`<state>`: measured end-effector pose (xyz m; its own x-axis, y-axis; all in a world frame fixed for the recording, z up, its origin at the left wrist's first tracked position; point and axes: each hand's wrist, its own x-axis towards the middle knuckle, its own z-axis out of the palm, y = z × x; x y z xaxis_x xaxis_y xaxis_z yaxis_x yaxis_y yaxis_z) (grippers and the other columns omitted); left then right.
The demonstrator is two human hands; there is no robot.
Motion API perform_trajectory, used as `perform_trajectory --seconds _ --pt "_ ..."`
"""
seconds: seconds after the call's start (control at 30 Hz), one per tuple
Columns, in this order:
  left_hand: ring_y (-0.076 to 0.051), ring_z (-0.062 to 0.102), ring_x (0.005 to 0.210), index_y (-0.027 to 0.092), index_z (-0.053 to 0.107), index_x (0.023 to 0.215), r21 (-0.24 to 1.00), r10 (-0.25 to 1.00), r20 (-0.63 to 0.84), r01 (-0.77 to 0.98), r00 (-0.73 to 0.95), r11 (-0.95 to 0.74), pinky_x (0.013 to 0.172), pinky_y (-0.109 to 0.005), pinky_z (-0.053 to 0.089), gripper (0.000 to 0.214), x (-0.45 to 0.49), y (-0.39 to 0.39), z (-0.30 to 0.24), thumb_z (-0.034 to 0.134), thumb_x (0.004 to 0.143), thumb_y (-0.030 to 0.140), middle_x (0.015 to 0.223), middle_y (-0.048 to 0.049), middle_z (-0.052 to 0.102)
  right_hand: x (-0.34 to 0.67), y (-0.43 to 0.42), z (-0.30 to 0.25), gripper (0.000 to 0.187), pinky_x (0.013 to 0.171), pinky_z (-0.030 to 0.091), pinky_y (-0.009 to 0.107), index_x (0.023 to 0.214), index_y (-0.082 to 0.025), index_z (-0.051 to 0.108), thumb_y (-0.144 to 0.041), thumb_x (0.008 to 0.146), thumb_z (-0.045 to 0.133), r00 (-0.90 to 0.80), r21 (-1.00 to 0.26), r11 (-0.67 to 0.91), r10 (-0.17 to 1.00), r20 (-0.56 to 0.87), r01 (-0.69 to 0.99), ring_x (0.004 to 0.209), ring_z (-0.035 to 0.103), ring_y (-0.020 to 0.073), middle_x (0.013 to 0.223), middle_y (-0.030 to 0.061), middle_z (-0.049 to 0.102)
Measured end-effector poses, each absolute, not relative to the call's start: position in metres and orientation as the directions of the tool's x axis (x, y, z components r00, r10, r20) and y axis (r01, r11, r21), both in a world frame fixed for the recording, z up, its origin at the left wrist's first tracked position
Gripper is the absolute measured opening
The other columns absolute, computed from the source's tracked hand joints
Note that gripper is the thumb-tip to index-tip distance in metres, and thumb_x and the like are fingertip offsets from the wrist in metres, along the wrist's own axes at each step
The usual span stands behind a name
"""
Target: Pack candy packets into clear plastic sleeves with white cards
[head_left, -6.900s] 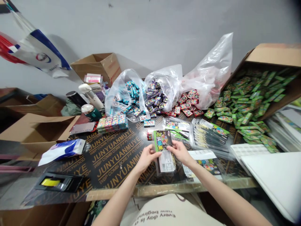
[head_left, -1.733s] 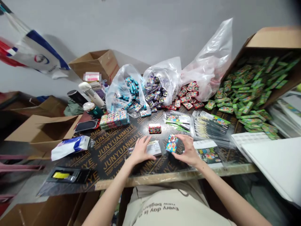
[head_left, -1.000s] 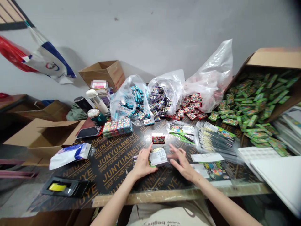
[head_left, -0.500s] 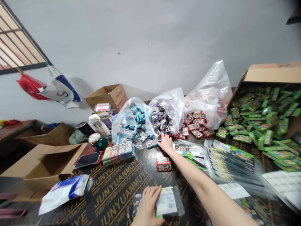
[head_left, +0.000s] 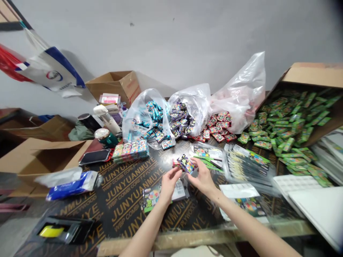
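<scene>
My right hand (head_left: 202,177) and my left hand (head_left: 170,185) meet over the dark printed plywood tabletop (head_left: 128,203). Between their fingers is a small, colourful foil packet (head_left: 186,164), mostly purple and blue. A red patterned box (head_left: 175,163) sits just behind it, partly hidden by the packet and my fingers. Below my left palm lies a clear-sleeved card pack (head_left: 158,197) with a white label (head_left: 179,190), and my left wrist covers part of it.
Clear plastic bags (head_left: 146,121) spill blue and purple packets, with red packets beside them. An open carton (head_left: 313,76) holds green packets. A stack of packets (head_left: 130,150), a phone (head_left: 94,157), and a tissue pack (head_left: 72,185) lie on the left.
My right hand has come back from the packets by the bags, and a small packet is now between my hands. My left hand has left the card pack and risen to the packet.
</scene>
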<state>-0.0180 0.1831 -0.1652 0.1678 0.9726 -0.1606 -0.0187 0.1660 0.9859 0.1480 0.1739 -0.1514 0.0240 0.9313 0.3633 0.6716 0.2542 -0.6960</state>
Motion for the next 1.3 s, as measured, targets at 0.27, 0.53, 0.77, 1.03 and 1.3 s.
perform_trajectory --seconds 0.27,0.53,0.77,1.03,1.3 --pt "-0.009 0.049 0.046 0.011 0.06 0.054 0.917 0.848 -0.306 -0.106 0.433 0.385 0.054 -0.023 0.04 0.027 0.001 0.17 -0.151 0.066 0.062 0.036 0.049 0.0002 0.055 0.176 0.113 -0.133 0.086 0.103 0.023 0.045 0.133 -0.023 0.026 -0.031 0.06 0.07 -0.24 -0.686 0.401 0.915 0.323 0.607 0.124 0.03 0.0283 0.135 0.0084 0.034" --pt "-0.029 0.046 0.109 0.019 0.054 0.117 0.85 0.882 -0.026 0.474 0.471 -0.229 0.095 -0.04 0.031 0.076 -0.046 0.164 -0.163 0.075 0.049 0.045 0.117 -0.0107 0.055 0.187 0.112 -0.153 0.071 0.095 0.028 0.041 0.124 -0.021 0.038 -0.023 0.058 0.064 -0.188 -0.643 0.387 0.915 0.357 0.661 0.112 0.042 0.0273 0.121 0.0078 0.048" --pt "-0.028 0.044 0.11 0.021 0.015 0.139 0.471 0.807 0.022 0.705 0.591 -0.529 0.098 -0.044 0.025 0.106 -0.067 0.154 -0.182 0.073 0.051 0.031 0.119 -0.0098 0.05 0.186 0.118 -0.181 0.076 0.094 0.024 0.045 0.127 -0.022 0.036 -0.032 0.059 0.07 -0.272 -0.559 0.376 0.925 0.264 0.738 0.109 0.044 0.0285 0.119 0.0094 0.051" --pt "-0.027 0.044 0.11 0.021 0.014 0.139 0.532 0.755 0.095 0.608 0.649 -0.59 0.102 -0.046 0.021 0.103 -0.057 0.154 -0.165 0.071 0.053 0.029 0.12 -0.0086 0.05 0.187 0.121 -0.175 0.097 0.098 0.024 0.043 0.134 -0.024 0.025 -0.04 0.053 0.076 -0.393 -0.683 0.396 0.903 0.171 0.613 0.118 0.036 0.0285 0.129 0.009 0.042" --pt "-0.026 0.045 0.107 0.023 0.01 0.14 0.625 0.802 0.116 0.585 0.586 -0.517 0.095 -0.042 0.031 0.105 -0.046 0.161 -0.172 0.07 0.053 0.023 0.118 -0.0082 0.049 0.179 0.11 -0.17 0.054 0.092 0.029 0.04 0.136 -0.028 0.021 -0.033 0.087 0.044 -0.137 -0.738 0.277 0.96 0.245 0.616 0.102 0.051 0.0206 0.099 0.0032 0.063"
